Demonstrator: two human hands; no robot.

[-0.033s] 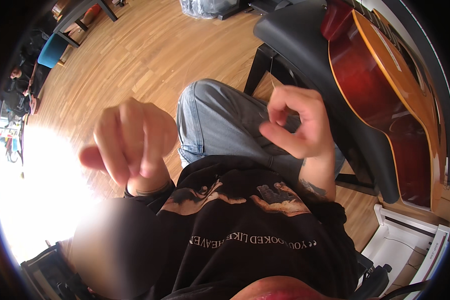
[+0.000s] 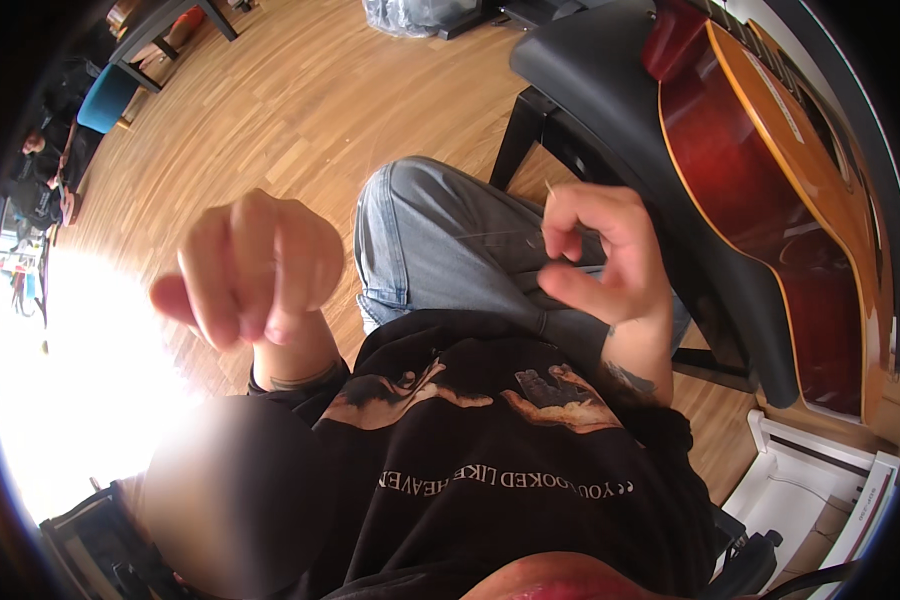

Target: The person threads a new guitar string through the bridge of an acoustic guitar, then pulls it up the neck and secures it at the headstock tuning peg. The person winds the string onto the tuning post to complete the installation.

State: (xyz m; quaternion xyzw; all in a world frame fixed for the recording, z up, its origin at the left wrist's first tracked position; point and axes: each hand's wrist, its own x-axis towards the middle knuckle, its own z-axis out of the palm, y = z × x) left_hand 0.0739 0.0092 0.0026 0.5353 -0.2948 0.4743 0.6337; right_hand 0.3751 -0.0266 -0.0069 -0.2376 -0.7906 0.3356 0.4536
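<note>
My left hand [image 2: 255, 265] is raised in front of my left side, its fingers curled down into a loose fist and slightly blurred. Whatever those fingers may hold is hidden. Over my right thigh, my right hand [image 2: 610, 255] has its fingers bent inward, with a gap between thumb and forefinger. A thin pale strand [image 2: 548, 188] sticks up beside the bent forefinger; its kind is too fine to make out. Beneath both hands are my grey jeans [image 2: 450, 240] and black printed shirt [image 2: 470, 430].
A red and amber acoustic guitar [image 2: 730, 160] leans on a black padded bench [image 2: 590, 80] to my right. Behind it stands a white frame [image 2: 770, 470]. Far left, a person [image 2: 35, 185] sits near a blue chair [image 2: 107, 100]. A wooden floor [image 2: 270, 110] lies ahead; bright glare covers the left.
My left hand has shifted slightly up and left. The right hand has moved a little down and to the right, keeping its bent fingers.
</note>
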